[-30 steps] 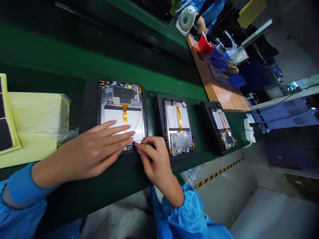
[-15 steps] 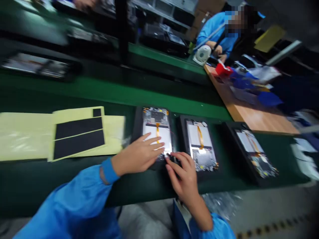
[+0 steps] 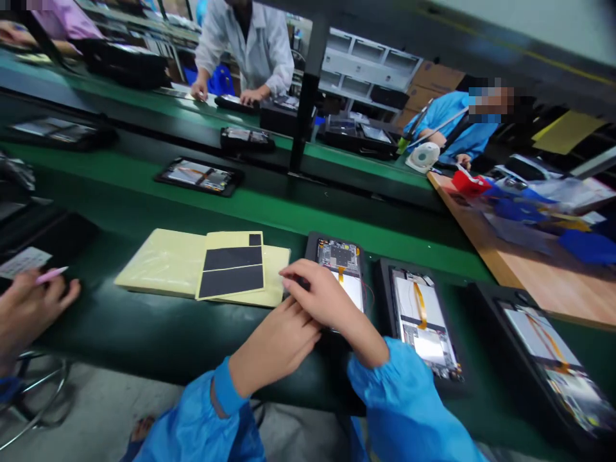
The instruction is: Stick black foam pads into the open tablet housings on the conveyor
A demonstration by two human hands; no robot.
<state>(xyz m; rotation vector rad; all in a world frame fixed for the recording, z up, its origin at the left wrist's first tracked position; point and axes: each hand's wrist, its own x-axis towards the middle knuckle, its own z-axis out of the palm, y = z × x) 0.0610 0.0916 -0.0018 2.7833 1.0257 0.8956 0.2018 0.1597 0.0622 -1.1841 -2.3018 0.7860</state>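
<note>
My right hand crosses over my left, its fingers bent together close to the stack of yellow sheets; a small dark patch shows between them, but I cannot make out what it is. Beneath it, my left hand has its fingers stretched toward the lower end of an opened tablet. Those fingertips are partly covered. The tablet shows a circuit board, an orange ribbon cable and a thin red wire, and sits in a black holder. On the yellow sheets lies a sheet with black adhesive pieces.
Two more opened tablets in black holders stand at the right. A co-worker's hand holds a pink pen-like tool at the left. Another tablet lies on the green strip behind. A wooden board extends at the right.
My right hand has left the tablet's lower right corner and moved left across my left hand. The view has shifted, bringing more of the left side and co-workers into sight.
</note>
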